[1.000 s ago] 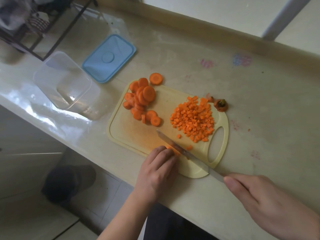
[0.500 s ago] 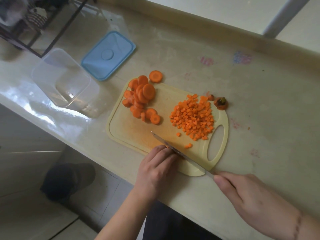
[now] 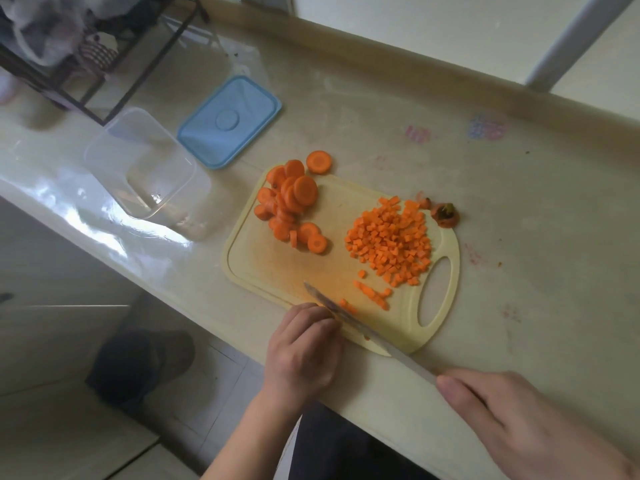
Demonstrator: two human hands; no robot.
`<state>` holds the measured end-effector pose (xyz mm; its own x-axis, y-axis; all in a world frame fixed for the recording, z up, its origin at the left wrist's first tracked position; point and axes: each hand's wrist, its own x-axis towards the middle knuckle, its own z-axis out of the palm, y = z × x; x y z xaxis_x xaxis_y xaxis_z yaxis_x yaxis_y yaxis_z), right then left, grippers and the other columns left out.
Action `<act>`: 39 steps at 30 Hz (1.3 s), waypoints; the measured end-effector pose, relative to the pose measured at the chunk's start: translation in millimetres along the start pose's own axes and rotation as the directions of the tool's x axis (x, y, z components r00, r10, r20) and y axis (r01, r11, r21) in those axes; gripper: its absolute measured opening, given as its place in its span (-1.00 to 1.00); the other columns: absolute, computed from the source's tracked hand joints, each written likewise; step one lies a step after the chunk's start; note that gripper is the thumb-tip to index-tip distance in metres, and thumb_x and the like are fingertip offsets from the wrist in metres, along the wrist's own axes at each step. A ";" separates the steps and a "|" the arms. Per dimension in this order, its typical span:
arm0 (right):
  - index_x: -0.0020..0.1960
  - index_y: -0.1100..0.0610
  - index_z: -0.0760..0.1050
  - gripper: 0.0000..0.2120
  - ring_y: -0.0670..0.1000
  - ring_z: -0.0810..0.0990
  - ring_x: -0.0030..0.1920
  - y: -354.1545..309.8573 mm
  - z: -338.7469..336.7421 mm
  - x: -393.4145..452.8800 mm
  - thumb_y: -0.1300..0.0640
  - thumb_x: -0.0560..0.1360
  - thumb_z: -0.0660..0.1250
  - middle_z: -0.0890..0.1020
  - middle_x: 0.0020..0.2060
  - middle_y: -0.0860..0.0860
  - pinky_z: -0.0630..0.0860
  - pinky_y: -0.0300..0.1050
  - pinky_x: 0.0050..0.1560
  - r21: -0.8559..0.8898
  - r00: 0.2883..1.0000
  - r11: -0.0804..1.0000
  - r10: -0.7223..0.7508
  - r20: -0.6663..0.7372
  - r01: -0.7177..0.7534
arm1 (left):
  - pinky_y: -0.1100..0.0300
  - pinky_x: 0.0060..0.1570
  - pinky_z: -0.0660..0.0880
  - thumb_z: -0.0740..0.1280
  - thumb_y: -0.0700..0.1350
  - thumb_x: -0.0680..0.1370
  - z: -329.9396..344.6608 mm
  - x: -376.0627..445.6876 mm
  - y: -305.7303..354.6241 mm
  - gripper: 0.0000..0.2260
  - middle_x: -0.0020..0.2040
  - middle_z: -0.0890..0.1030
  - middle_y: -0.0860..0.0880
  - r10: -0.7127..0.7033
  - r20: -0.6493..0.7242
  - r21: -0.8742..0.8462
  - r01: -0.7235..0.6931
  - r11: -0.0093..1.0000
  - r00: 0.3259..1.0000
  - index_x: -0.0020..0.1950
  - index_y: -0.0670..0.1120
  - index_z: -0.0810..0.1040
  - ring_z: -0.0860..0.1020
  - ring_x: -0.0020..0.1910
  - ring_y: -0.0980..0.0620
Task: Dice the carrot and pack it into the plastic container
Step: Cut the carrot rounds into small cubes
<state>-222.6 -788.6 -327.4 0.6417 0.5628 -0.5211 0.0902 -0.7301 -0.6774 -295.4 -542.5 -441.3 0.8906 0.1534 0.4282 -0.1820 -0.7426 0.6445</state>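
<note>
A pale yellow cutting board [image 3: 277, 271] lies on the counter. A heap of carrot rounds [image 3: 291, 202] sits at its far left, and a pile of diced carrot [image 3: 391, 240] at its right. My right hand [image 3: 519, 420] grips a knife [image 3: 360, 327] whose blade lies across the board's near edge. My left hand [image 3: 304, 348], fingers curled, holds a small carrot piece against the blade; that piece is mostly hidden. A few fresh cut bits [image 3: 372, 294] lie beyond the blade. The clear plastic container [image 3: 145, 168] stands empty at the left.
The container's blue lid [image 3: 230, 121] lies on the counter behind the board. A carrot top stub [image 3: 445, 213] rests at the board's far right corner. A black wire rack [image 3: 86, 64] stands at the back left. The counter's front edge runs just below my hands.
The knife has made more cuts; new small carrot bits lie beside the blade. My right hand and the knife shifted slightly right.
</note>
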 end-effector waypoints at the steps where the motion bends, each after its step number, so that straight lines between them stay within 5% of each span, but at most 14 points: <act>1: -0.17 0.08 0.43 -0.37 -0.05 0.49 -0.34 2.5 2.6 0.9 -0.45 0.43 -0.09 0.55 -0.36 0.02 0.44 -0.15 -0.24 -0.006 1.000 1.000 -0.008 0.000 0.008 | 0.07 -0.05 0.58 0.36 -0.30 0.49 -0.7 0.7 0.7 -0.90 -0.13 0.64 -0.15 -0.017 -0.006 -0.021 0.017 1.000 1.000 -0.17 -0.30 0.66 0.63 -0.10 -0.16; 16: -0.26 0.17 0.36 -0.30 -0.14 0.38 -0.48 20.6 -33.3 32.9 -0.47 0.43 -0.08 0.37 -0.53 -0.08 0.41 -0.09 -0.35 -0.016 0.996 1.000 -0.001 -0.089 0.000 | 0.09 -0.10 0.56 0.36 -0.29 0.48 1.3 5.4 2.0 -0.92 -0.09 0.59 -0.06 -0.064 0.004 -0.044 0.064 0.997 0.998 -0.17 -0.26 0.64 0.57 -0.08 -0.03; 19: -0.07 -0.19 0.55 -0.38 -0.15 0.55 -0.37 12.4 -35.8 24.9 -0.51 0.42 -0.16 0.58 -0.40 -0.12 0.50 -0.15 -0.26 -0.085 0.996 0.996 -0.027 -0.080 0.020 | 0.03 -0.11 0.54 0.34 -0.29 0.49 -7.1 16.4 3.0 -0.89 -0.07 0.57 -0.03 -0.096 -0.137 -0.081 0.085 0.993 0.986 -0.17 -0.27 0.65 0.58 -0.09 -0.04; 21: 0.16 -0.46 0.42 -0.49 -0.15 0.57 -0.36 8.7 -36.4 18.5 -0.52 0.42 -0.16 0.62 -0.35 -0.18 0.52 -0.19 -0.31 -0.244 0.980 0.968 -0.107 -0.168 0.063 | -0.02 -0.13 0.53 0.31 -0.31 0.47 -17.6 30.5 4.9 -0.89 -0.08 0.57 -0.08 -0.146 -0.287 -0.085 0.127 0.988 0.947 -0.13 -0.23 0.64 0.59 -0.10 -0.11; 24: 0.27 -0.21 0.51 -0.41 -0.05 0.58 -0.45 14.4 -34.7 18.6 -0.45 0.50 -0.07 0.65 -0.37 -0.18 0.50 -0.11 -0.52 -0.442 0.958 0.893 -0.189 -0.214 0.077 | 0.00 -0.09 0.48 0.26 -0.33 0.42 -33.1 60.0 15.8 -0.85 -0.10 0.54 -0.08 -0.069 -0.366 -0.090 0.038 0.995 0.928 -0.09 -0.14 0.54 0.55 -0.13 -0.19; 26: 0.25 -0.08 0.56 -0.37 0.01 0.58 -0.49 18.3 -32.1 20.8 -0.42 0.52 -0.04 0.64 -0.40 -0.11 0.46 -0.09 -0.59 -0.543 0.928 0.830 -0.292 -0.232 0.126 | 0.03 -0.06 0.44 0.24 -0.29 0.39 -38.7 80.1 23.4 -0.88 -0.15 0.55 -0.05 0.032 -0.227 -0.092 -0.055 0.994 0.973 -0.16 -0.13 0.53 0.52 -0.14 -0.16; 28: 0.22 -0.03 0.60 -0.35 0.04 0.55 -0.53 19.3 -32.5 23.6 -0.40 0.53 -0.05 0.59 -0.46 -0.06 0.42 -0.07 -0.63 -0.594 0.902 0.792 -0.349 -0.254 0.139 | 0.04 -0.11 0.42 0.23 -0.20 0.36 -36.8 97.7 26.4 -0.89 -0.22 0.54 -0.02 0.072 0.051 -0.078 -0.068 0.995 0.996 -0.22 -0.13 0.55 0.48 -0.18 -0.09; 31: 0.19 0.01 0.62 -0.32 0.08 0.53 -0.56 19.7 -34.3 26.6 -0.39 0.54 -0.08 0.56 -0.50 -0.02 0.38 -0.09 -0.63 -0.640 0.887 0.759 -0.372 -0.275 0.120 | 0.05 -0.25 0.40 0.30 -0.07 0.40 -22.5 111.7 20.4 -0.91 -0.31 0.47 0.05 0.040 0.377 0.104 -0.086 0.991 0.925 -0.26 -0.06 0.53 0.40 -0.27 -0.01; 35: 0.18 0.04 0.63 -0.30 0.09 0.49 -0.59 23.1 -34.8 31.3 -0.36 0.56 -0.11 0.54 -0.52 0.00 0.34 -0.12 -0.64 -0.681 0.882 0.726 -0.381 -0.279 0.098 | 0.18 -0.28 0.40 0.35 0.04 0.48 -1.7 118.9 12.1 -0.84 -0.24 0.53 0.05 -0.023 0.506 0.160 -0.068 0.985 0.862 -0.19 -0.03 0.57 0.48 -0.23 0.00; 39: 0.17 0.06 0.64 -0.30 0.08 0.46 -0.61 22.2 -32.6 31.6 -0.34 0.57 -0.13 0.50 -0.54 -0.01 0.30 -0.14 -0.64 -0.723 0.879 0.684 -0.400 -0.260 0.097 | 0.11 -0.27 0.47 0.37 -0.05 0.53 12.2 131.9 9.8 -0.88 -0.18 0.55 0.01 -0.081 0.494 0.162 -0.001 0.987 0.865 -0.13 -0.08 0.59 0.53 -0.17 -0.03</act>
<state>-175.5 -799.7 -341.9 0.7258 0.6859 -0.0515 0.6750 -0.7247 -0.1384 -174.6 -537.5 -386.3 0.9915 -0.1298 0.0054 -0.1127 -0.8384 0.5333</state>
